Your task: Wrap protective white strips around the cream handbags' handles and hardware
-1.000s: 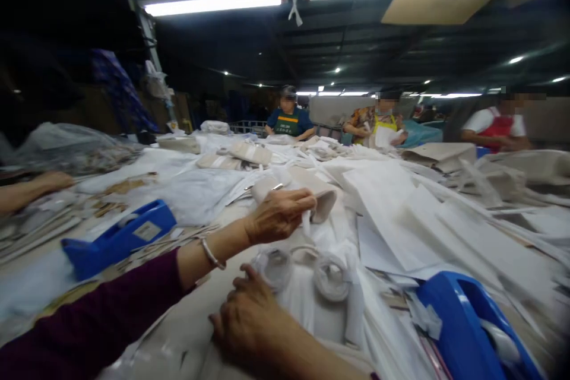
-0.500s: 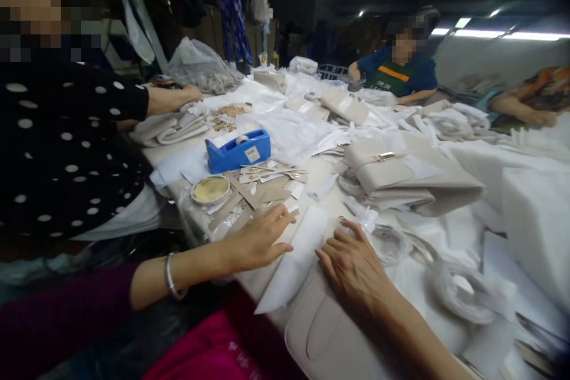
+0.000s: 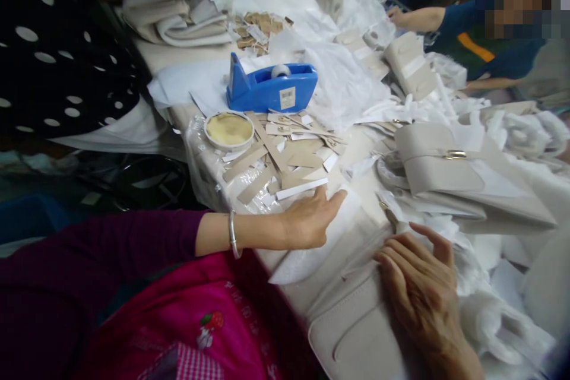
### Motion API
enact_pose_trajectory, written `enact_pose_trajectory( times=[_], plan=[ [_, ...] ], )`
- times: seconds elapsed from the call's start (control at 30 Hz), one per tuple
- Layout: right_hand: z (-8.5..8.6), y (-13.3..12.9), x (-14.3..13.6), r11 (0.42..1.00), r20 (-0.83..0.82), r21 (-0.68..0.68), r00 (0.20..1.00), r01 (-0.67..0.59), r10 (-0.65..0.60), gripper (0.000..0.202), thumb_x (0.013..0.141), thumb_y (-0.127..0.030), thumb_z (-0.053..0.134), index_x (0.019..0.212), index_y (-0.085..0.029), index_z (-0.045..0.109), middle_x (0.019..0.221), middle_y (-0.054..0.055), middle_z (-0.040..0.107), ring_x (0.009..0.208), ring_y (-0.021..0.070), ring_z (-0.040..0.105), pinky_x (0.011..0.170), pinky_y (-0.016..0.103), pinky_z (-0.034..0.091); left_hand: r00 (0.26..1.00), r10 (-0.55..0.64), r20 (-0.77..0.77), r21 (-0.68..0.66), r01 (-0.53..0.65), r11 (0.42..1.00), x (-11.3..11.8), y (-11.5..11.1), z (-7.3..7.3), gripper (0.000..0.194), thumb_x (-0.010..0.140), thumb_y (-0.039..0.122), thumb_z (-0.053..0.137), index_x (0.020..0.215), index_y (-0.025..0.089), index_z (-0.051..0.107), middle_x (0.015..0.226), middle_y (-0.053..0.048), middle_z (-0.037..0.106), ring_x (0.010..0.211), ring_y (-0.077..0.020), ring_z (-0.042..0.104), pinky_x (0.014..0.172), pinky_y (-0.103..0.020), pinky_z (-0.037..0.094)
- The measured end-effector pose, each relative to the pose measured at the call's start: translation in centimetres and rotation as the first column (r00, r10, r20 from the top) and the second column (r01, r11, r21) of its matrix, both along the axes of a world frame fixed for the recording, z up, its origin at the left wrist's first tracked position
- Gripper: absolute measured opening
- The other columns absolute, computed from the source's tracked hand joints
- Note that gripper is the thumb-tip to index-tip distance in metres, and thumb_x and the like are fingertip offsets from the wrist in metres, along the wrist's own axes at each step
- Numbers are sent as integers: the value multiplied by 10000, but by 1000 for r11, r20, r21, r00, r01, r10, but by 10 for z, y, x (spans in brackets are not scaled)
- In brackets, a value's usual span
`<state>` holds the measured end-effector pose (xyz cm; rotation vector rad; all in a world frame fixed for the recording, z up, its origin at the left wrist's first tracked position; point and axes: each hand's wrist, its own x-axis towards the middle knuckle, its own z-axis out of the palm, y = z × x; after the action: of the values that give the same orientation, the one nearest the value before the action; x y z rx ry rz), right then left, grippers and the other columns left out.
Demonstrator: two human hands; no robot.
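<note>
My left hand (image 3: 309, 219), with a bangle at the wrist, lies over a white sheet (image 3: 303, 258), its thumb and a finger apart. Beside its fingertips is a thin white strip (image 3: 301, 189) on a pile of beige leather strips (image 3: 305, 157). My right hand (image 3: 421, 285) rests on the edge of a beige bag (image 3: 356, 326), fingers bent; near its fingertips lies a small piece with gold metal (image 3: 388, 214), and whether the fingers grip it is unclear. A beige bag with a gold clasp (image 3: 439, 157) lies beyond my right hand.
A blue tape dispenser (image 3: 271, 86) and a round tin of yellow material (image 3: 229, 130) stand behind the strips. Folded beige pieces (image 3: 178, 18) lie at the far left, near a person in a dotted top (image 3: 57, 59). Another person (image 3: 490, 41) sits across the table.
The view has tilted down and closer. My left hand has shifted over the white sheet with a finger extended, and my right hand has moved further from it, along the bag.
</note>
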<state>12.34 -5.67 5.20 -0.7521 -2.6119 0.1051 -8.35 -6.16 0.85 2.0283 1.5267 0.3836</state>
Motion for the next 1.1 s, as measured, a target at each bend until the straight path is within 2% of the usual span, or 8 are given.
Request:
enact_pose_trajectory(
  times=[0.17,0.3,0.5,0.67,0.73,0.83,0.97,1.1],
  plan=[
    [2,-1,2,1000,8,-3,1000,14,-14,213,868,-102,438,699,-188,535,681,-6,604,767,158,591,1037,498,282,998,33,-62,68,-29,997,6,-5,-1,814,776,270,606,1417,172,113,1212,-171,439,1098,-314,479,800,-380,466],
    [2,2,8,1000,27,2,1000,7,-7,208,867,-114,427,717,-191,548,686,-6,605,787,169,607,1040,502,278,996,-28,-85,97,36,995,18,-10,-1,707,759,153,547,1378,96,210,1104,-178,497,1038,-305,473,801,-399,461],
    [3,2,12,1000,11,-5,1000,14,-14,200,878,-122,415,812,-203,586,701,-3,602,816,187,609,1042,500,262,976,-46,215,-11,50,999,13,-3,-5,700,692,50,498,1350,194,303,1101,-109,483,870,-193,517,763,-317,463],
    [6,-2,9,996,6,-56,998,63,-63,206,880,-130,399,783,-211,561,718,12,613,827,205,600,1043,500,240,712,-33,702,-146,188,971,-14,2,-3,714,696,28,512,1362,225,349,969,-26,549,682,-93,491,637,-215,424],
    [7,-2,7,995,-4,-60,997,79,-79,205,878,-129,398,775,-214,553,698,6,602,802,199,599,1042,490,243,596,6,803,-215,280,936,-17,1,-1,708,706,37,538,1369,221,370,865,7,555,583,-58,430,563,-181,370],
    [8,-1,6,996,-18,-52,997,79,-80,206,868,-116,396,763,-214,544,662,-2,571,761,188,594,1037,486,247,524,62,849,-279,346,896,-10,2,-4,729,685,38,582,1371,212,409,804,23,547,551,-42,387,525,-166,317],
    [7,1,8,999,-7,-31,999,37,-38,199,847,-93,417,727,-207,529,661,-1,563,766,181,587,1028,489,256,514,89,853,-293,332,896,12,11,-14,750,638,15,603,1351,193,457,855,-2,581,597,-54,441,537,-168,339],
    [5,3,9,1000,-3,-2,1000,2,-2,192,847,-94,433,747,-202,556,679,-2,583,757,167,579,1023,484,264,597,110,795,-316,253,915,36,16,-21,776,578,-24,593,1321,174,497,831,-6,600,610,-71,468,549,-178,379]
  ],
)
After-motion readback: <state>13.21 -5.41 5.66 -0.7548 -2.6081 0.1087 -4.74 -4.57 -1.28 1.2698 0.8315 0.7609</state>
